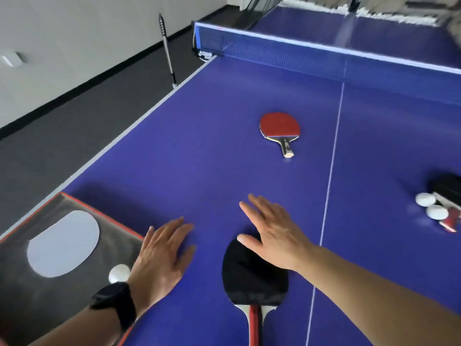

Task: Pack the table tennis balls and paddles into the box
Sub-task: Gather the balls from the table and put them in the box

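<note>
A grey box point(74, 290) with red edging sits at the near left corner of the blue table point(199, 146). One white ball point(117, 272) lies inside it beside a pale paddle-shaped patch. My left hand point(159, 258) hovers flat and open just right of the box. My right hand point(272, 233) is open above the top of a black-faced paddle point(252, 275) lying near the front edge. A red-faced paddle point(280, 129) lies further out in mid-table. At the right edge two white balls point(431, 206) rest against a third paddle point(449, 196), partly cut off.
The net point(324, 56) spans the table at the back. A white centre line point(331, 171) runs down the table. A grey pole point(167, 51) leans by the table's left edge over dark floor.
</note>
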Demonstrator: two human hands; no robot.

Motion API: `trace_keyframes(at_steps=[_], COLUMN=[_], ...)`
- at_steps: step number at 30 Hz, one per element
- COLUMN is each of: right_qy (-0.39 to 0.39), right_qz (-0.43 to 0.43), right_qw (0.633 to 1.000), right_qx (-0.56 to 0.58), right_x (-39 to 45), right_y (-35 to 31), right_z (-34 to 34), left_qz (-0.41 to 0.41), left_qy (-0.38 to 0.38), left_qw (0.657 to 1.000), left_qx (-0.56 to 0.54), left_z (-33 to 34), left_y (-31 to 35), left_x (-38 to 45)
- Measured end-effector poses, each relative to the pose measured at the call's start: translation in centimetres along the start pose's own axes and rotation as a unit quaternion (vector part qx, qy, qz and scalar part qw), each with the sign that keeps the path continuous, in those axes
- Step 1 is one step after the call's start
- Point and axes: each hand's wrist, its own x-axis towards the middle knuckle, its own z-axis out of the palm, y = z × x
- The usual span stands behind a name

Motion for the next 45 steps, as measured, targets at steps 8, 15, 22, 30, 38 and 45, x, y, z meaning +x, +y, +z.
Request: trace_keyframes(at_steps=[8,15,22,30,38,45], right_qy=[0.051,0.075,0.125,0.027,0.103,0.173], right_qz=[0.326,0.459,0.415,0.403,0.37,0.168], right_qw=[0.942,0.88,0.901,0.906,0.923,0.969], right_qx=[0.057,0.094,-0.006,-0.129,0.03,0.06], right_x=[-14.3,-23.4,-19.5,-13.2,-13.3,-10.5], right_y=[19.1,30.6,37.2,41.4,36.3,23.1], right_z=[-3.4,-2.7,-1.3,-1.4,-1.3,-1.8], left_qz=[0.102,0.222,0.257,0.3,0.252,0.114], left_qy=[-0.076,-0.139,-0.158,-0.082,-0.159,-0.187], left_qw=[0.991,0.965,0.952,0.948,0.954,0.955], left_qx=[-0.042,-0.033,0.051,0.066,-0.028,-0.2], left_z=[8.2,16.6,21.9,22.9,21.5,14.3], left_y=[17.2,29.8,37.6,36.1,35.3,28.9], left_x=[7.8,12.2,16.3,16.3,16.8,13.0])
